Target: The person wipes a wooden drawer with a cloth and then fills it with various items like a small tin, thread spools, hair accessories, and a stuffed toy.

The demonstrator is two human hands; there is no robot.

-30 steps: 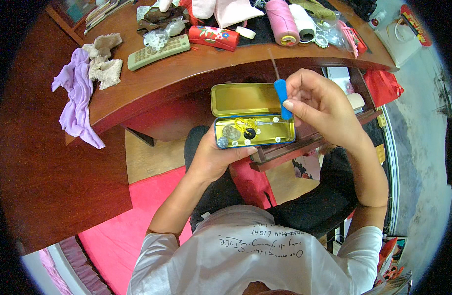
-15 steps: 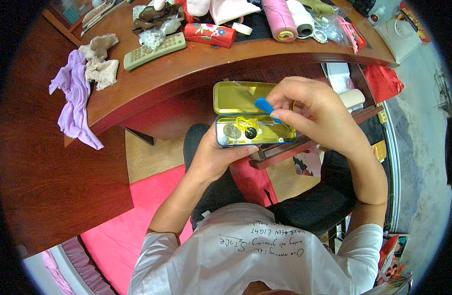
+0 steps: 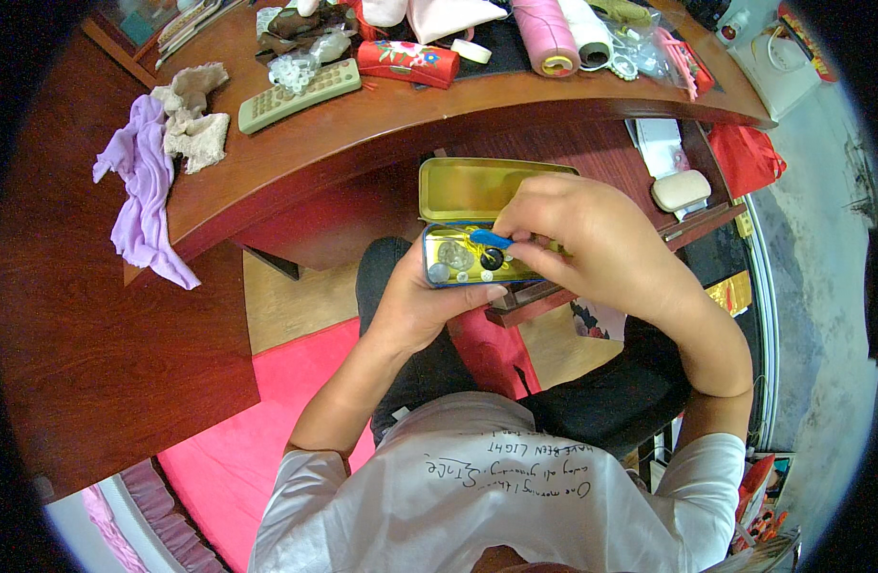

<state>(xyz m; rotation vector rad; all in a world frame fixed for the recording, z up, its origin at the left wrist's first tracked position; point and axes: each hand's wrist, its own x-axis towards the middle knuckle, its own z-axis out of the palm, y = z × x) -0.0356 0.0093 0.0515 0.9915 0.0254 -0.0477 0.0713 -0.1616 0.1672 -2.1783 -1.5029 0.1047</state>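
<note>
My left hand (image 3: 422,301) grips the left end and near side of an open, blue-edged metal tin (image 3: 427,250), its thumb along the front. The tin's gold-coloured lid (image 3: 463,191) stands folded back on the far side. Inside lie a black button (image 3: 492,259), several small pale buttons and discs, and some yellow thread (image 3: 466,256). Over the tin, my right hand (image 3: 597,239) pinches a small blue-handled tool (image 3: 492,239), which points left across the contents. That tool's exact kind is unclear. My right hand hides the right part of the tin.
Behind the tin is a pulled-out drawer (image 3: 611,158) with a pale oval case (image 3: 681,191). On the curved desk (image 3: 315,158) above sit a remote control (image 3: 300,95), a red flowered case (image 3: 407,63), a pink thread spool (image 3: 546,38) and a lilac cloth (image 3: 141,191).
My right hand has lowered the blue-handled tool into the tin's opening and turned it to point left. The pale case in the drawer has come into fuller view. My left hand stays nearly still.
</note>
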